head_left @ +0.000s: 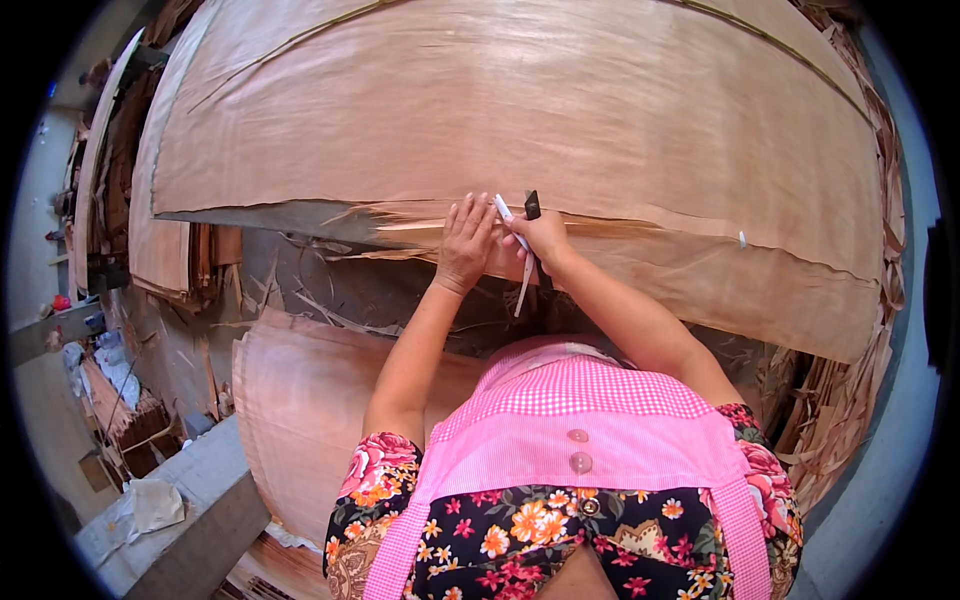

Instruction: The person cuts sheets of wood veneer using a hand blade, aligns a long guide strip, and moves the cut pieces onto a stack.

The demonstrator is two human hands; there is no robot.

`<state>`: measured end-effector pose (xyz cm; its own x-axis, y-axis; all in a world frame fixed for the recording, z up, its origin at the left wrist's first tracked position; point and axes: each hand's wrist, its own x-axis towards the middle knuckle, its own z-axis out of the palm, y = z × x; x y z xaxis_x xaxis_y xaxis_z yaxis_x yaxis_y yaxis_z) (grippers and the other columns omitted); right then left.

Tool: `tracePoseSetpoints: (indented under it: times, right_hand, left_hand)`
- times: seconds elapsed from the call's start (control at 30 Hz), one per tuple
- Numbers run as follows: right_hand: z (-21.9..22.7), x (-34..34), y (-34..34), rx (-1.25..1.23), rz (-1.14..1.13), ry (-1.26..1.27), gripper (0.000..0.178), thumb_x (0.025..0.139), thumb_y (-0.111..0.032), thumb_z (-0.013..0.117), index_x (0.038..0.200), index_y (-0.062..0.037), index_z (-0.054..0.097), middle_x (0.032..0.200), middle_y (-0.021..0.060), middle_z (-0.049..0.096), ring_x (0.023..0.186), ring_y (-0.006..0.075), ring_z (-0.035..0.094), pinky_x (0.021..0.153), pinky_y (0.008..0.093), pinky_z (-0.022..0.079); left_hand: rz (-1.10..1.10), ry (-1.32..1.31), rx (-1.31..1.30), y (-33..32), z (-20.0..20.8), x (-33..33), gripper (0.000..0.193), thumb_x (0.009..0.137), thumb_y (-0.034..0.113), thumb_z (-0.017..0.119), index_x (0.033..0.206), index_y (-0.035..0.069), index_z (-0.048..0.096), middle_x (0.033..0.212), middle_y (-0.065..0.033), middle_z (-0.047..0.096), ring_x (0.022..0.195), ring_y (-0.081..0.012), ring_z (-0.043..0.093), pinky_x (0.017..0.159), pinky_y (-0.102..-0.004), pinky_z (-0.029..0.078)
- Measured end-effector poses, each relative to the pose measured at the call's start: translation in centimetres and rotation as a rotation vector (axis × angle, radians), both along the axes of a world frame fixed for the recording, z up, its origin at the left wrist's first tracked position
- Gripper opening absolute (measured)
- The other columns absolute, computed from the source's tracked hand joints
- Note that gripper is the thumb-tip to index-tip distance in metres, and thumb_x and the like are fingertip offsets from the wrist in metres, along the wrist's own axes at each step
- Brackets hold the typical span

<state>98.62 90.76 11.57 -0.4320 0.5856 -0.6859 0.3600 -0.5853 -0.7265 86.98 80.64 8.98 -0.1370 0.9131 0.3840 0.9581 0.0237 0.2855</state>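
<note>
A large thin sheet of wood veneer [640, 120] lies across the work surface, its near edge ragged and split. My left hand [468, 240] rests flat on that splintered edge, fingers stretched forward and holding nothing. Close beside it, my right hand [543, 238] is closed around a slim black tool [532, 204], whose kind I cannot make out. A narrow white strip [503, 207] also passes through the right hand's fingers and sticks out below it. Right of the hands, a small white piece [742, 239] sits at the seam above a narrower veneer strip [700, 275].
Another veneer stack [300, 390] lies low at the left, near my body. A concrete ledge [190, 500] carries a crumpled white cloth or bag [156, 505]. Veneer scraps [885, 190] line the right wall. Thin sticks [290, 43] lie on the far part of the sheet.
</note>
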Motion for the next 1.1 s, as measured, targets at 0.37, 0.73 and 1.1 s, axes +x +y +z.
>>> tracePoseSetpoints:
  times: [0.37,0.73,1.1]
  right_hand:
    - [-0.5,-1.1,-0.5,-0.001,-0.099,0.040,0.014,0.075,-0.013,0.059,0.074,0.0015,0.056,0.056,0.0091,0.058,0.038,0.0115,0.051,0.031,0.0242,0.038]
    - [-0.4,2.0,-3.0,0.015,-0.074,0.155,0.013,0.078,-0.008,0.055,0.087,0.0020,0.055,0.063,0.0076,0.059,0.040,0.0089,0.048,0.035,0.0215,0.038]
    - [-2.2,1.7,-3.2,-0.007,-0.018,-0.020,0.017,0.082,-0.016,0.050,0.078,0.0000,0.055,0.058,0.0083,0.058,0.036,0.0109,0.048,0.033,0.0235,0.039]
  left_hand:
    - [-0.057,0.113,-0.225,0.2,0.5,-0.3,0.059,0.075,0.035,0.053,0.127,0.013,0.034,0.135,-0.0025,0.026,0.128,-0.0269,0.015,0.101,-0.0475,0.010]
    - [-0.057,0.050,-0.356,0.1,1.2,-1.8,0.068,0.070,0.047,0.053,0.129,0.021,0.031,0.136,0.0047,0.025,0.129,-0.0234,0.010,0.100,-0.0515,0.005]
    - [-0.148,0.112,-0.451,-0.1,1.6,-1.9,0.076,0.067,0.046,0.058,0.131,0.021,0.027,0.141,-0.0042,0.009,0.129,-0.0315,-0.002,0.098,-0.0568,-0.001]
